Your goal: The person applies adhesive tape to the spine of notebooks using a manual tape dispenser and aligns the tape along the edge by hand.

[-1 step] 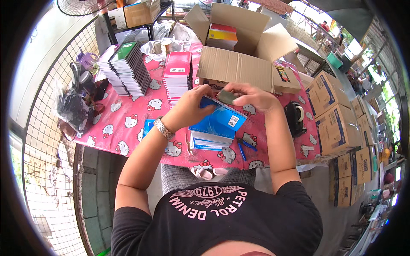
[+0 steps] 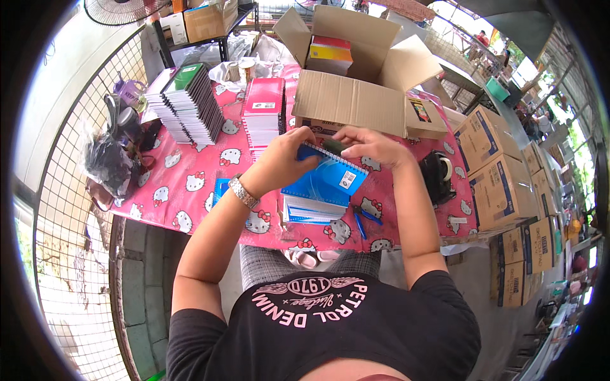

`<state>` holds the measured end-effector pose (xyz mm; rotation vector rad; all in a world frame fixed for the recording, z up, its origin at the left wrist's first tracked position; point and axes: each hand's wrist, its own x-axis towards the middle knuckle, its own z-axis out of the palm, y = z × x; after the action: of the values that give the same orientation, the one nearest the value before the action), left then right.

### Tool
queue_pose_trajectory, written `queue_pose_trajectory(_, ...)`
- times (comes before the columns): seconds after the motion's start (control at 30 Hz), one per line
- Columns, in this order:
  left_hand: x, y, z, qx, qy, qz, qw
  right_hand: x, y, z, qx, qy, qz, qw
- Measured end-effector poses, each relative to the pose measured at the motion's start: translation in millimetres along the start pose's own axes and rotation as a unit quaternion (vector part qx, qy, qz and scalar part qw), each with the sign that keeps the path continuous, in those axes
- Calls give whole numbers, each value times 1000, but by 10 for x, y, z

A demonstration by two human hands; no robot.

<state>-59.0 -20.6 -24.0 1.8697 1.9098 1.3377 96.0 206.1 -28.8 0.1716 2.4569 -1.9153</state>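
Observation:
A blue spiral-bound notebook (image 2: 324, 180) with a white barcode label lies tilted on a stack of blue-covered notebooks (image 2: 314, 211) before me. My left hand (image 2: 293, 153) is closed on its upper left corner, thumb on the cover and fingers behind. At the coiled upper edge, my right hand (image 2: 375, 147) pinches a small dark green-grey flat piece (image 2: 333, 147), whose exact kind I cannot make out. That piece is next to the coil; whether it touches is unclear. Part of another blue notebook (image 2: 220, 188) shows beside my left wrist.
Pink notebooks (image 2: 264, 101) and a tall stack with black coils (image 2: 190, 105) stand on the patterned pink tablecloth (image 2: 197, 181). An open carton (image 2: 349, 94) sits beyond my hands. Blue pens (image 2: 360, 225) and a black tape dispenser (image 2: 437, 178) lie to the right. Cartons (image 2: 505, 190) are piled beside the table.
My right hand has shifted slightly left, and the small green-grey piece has turned and dropped lower behind the coil. My left hand stays on the blue notebook.

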Motion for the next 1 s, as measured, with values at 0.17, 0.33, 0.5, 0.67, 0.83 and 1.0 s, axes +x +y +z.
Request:
queue_pose_trajectory(0.17,151,51,153,-63,-7,-85,994,-456,2187,-275,-216,281,146,924)
queue_pose_trajectory(0.33,-57,-197,228,-236,93,-196,947,-866,2422,983,-468,405,83,781)
queue_pose_trajectory(0.5,-102,54,386,-191,163,-189,949,-1271,2321,1469,-397,420,178,796)
queue_pose_trajectory(0.67,-211,235,529,-25,271,-2,962,-1008,628,1295,-258,513,-147,805)
queue_pose_trajectory(0.83,-208,379,517,-6,263,8,965,-799,-195,1294,-318,398,-237,827)
queue_pose_trajectory(1.0,-280,382,446,36,280,33,959,-721,-279,1266,-362,353,-259,823)
